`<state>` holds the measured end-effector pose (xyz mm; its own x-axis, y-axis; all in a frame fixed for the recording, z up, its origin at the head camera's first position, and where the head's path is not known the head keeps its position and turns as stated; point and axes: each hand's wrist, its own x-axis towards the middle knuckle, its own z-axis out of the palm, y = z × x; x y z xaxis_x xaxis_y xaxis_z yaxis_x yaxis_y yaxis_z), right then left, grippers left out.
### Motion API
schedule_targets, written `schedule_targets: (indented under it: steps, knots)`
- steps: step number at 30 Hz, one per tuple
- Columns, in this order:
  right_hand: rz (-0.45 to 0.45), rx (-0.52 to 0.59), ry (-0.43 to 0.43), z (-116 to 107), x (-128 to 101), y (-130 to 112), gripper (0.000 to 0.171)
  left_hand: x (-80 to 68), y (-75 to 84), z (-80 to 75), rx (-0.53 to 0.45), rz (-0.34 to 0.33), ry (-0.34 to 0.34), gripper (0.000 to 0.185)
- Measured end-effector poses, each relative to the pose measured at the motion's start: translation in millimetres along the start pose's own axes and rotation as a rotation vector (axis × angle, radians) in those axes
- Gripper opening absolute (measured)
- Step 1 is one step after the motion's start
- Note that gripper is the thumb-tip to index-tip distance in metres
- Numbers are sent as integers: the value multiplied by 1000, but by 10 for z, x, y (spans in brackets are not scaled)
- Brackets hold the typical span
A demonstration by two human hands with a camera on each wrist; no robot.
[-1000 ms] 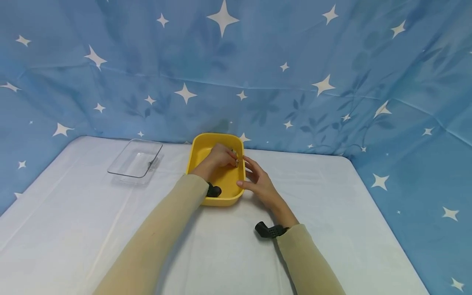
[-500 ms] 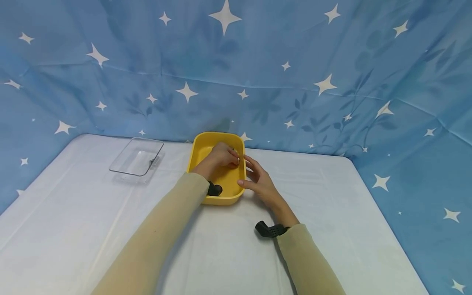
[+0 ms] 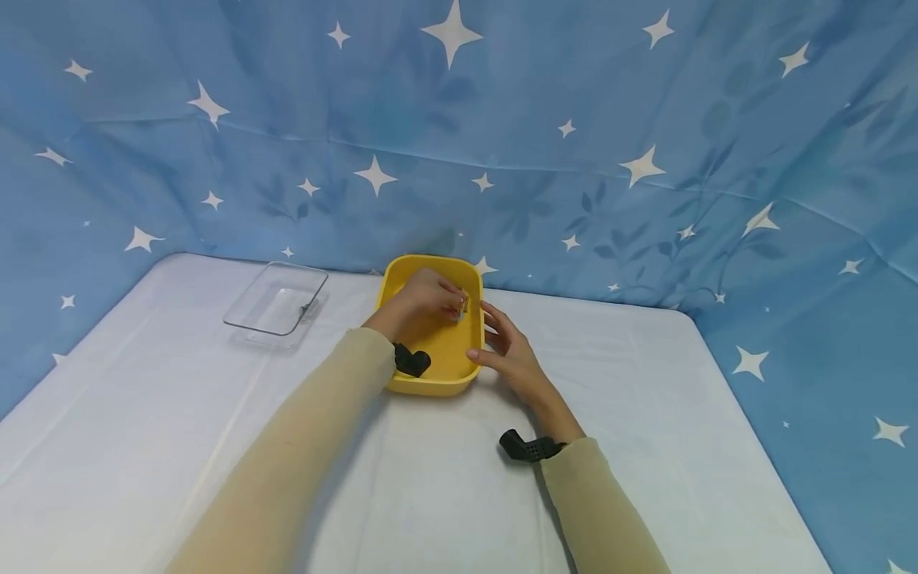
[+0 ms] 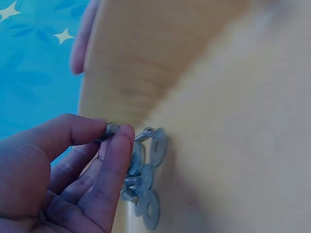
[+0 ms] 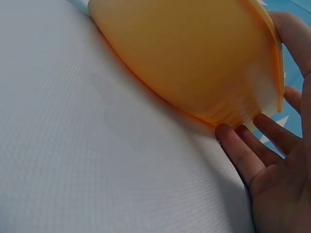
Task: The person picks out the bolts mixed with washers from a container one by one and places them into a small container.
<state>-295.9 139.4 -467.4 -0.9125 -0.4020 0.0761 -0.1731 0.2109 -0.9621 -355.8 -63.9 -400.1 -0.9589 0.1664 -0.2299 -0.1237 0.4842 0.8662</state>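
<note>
A yellow plastic tub (image 3: 430,387) stands on the white table. My left hand (image 3: 457,306) reaches inside it, and its thumb and forefinger pinch a small metal bolt (image 4: 111,129). Under those fingers, several washers and bolts (image 4: 148,182) lie in a heap on the tub floor (image 4: 228,145) against the side wall. My right hand (image 3: 482,335) is outside the tub at its right wall. Its fingers (image 5: 238,150) are straight and touch the tub's outer wall (image 5: 194,63), with the thumb up at the rim.
A clear plastic tray (image 3: 276,299) sits at the back left of the white table (image 3: 179,446). A blue cloth with white stars (image 3: 574,119) closes off the back and both sides. Black camera mounts (image 3: 527,446) ride on both wrists.
The left hand's fingertips have shifted slightly inside the tub, still pinching the small metal piece. The right hand has stayed against the tub's right wall.
</note>
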Motion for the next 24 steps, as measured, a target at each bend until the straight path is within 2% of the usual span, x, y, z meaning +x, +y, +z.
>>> schedule_targets:
  steps: [6,13,24]
  knots:
    - [-1,16,5,-12,-9,7,81,-104,46,-115,-49,-12,-38,27]
    - [22,12,27,-3,-8,10,82,-231,38,-306,-52,-3,-17,30]
    - [20,4,40,34,-8,27,84,-444,-38,-770,15,-33,15,32]
